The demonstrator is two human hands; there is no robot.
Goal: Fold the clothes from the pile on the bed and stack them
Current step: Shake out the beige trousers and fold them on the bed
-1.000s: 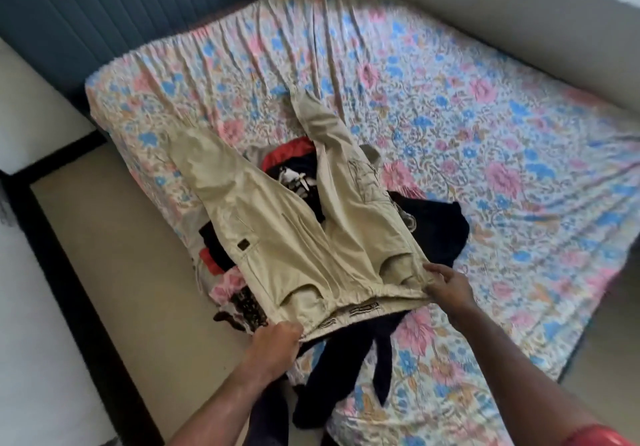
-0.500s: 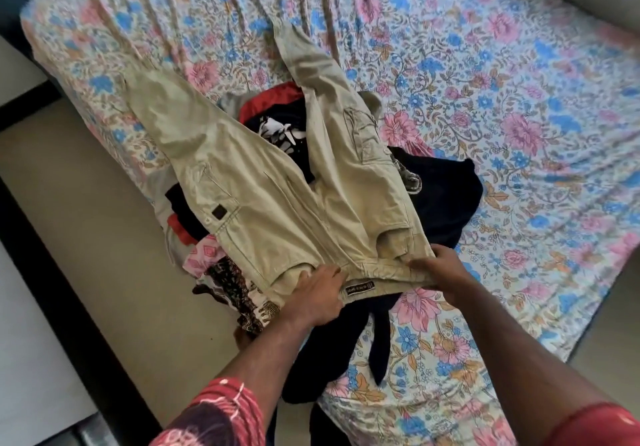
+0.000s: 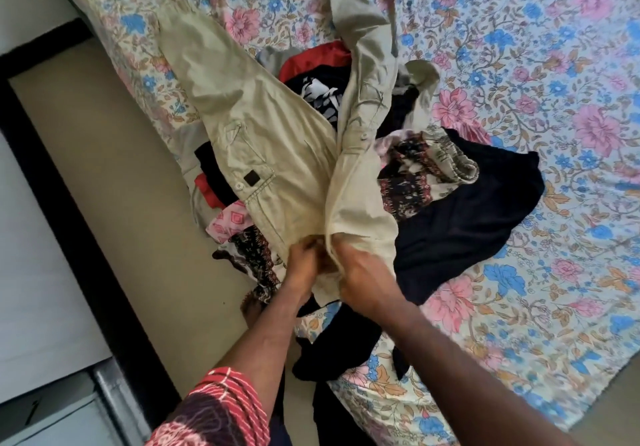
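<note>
Item: beige cargo trousers (image 3: 277, 147), lying on top of the clothes pile (image 3: 460, 203) on the bed (image 3: 554, 64), whose sheet is floral.

Waistband: gathered at 6 o'clock of the garment, right at my hands. My left hand (image 3: 304, 265) has its fingers curled into the waistband cloth; my right hand (image 3: 363, 272) grips the other half of the waistband, drawn over to meet it. The two hands are touching or very nearly so.

Long axis: from the hands the trousers run away toward 11 to 12 o'clock. One leg lies flat toward 11; the other leg stands on edge, half turned over, toward 12. A gap between the legs shows a dark printed garment (image 3: 320, 94) and a red garment (image 3: 315, 59).

Judgement: I read this as the lengthwise fold, leg onto leg. The right hand holds the raised side, so it is better placed to carry that leg across toward 9 o'clock.

Also in pile: navy garment (image 3: 478, 217), patterned cloth (image 3: 412, 175).
</note>
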